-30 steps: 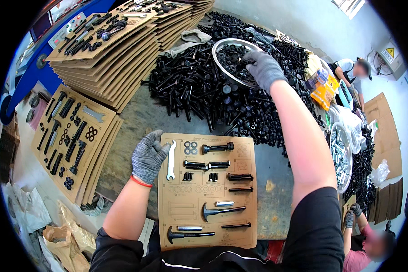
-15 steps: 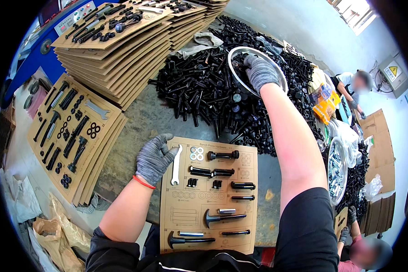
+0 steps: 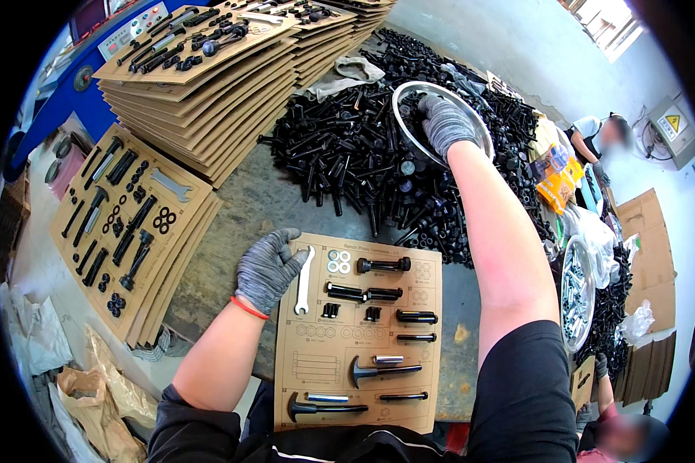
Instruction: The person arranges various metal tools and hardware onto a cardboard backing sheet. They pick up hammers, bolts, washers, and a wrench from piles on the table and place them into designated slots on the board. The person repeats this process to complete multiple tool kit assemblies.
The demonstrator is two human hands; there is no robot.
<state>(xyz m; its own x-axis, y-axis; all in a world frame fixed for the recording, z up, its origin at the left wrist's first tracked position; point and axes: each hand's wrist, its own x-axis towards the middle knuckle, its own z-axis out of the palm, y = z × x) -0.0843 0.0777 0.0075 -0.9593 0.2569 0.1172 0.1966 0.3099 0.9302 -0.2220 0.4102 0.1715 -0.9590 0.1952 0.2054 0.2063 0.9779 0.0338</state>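
My left hand, in a grey knit glove, grips the upper left edge of a brown cardboard sheet. Its thumb lies beside a silver open-end wrench fixed on the sheet. Also on this board are silver washers, black bolts, several small black parts, silver tubes and two black hook-shaped pieces. My right arm stretches far forward, and my gloved right hand reaches into a round metal bowl. The fingertips are down inside the bowl, so what they touch is hidden.
A big heap of black bolts spreads around the bowl. Stacked cardboard sheets with hardware rise at the far left, above another filled stack. Right of my arm stands a basin of silver parts. Two people work at the right.
The whole view has shifted slightly, moving the scene a little right. My left hand keeps its hold on the sheet, and my right hand stays in the bowl.
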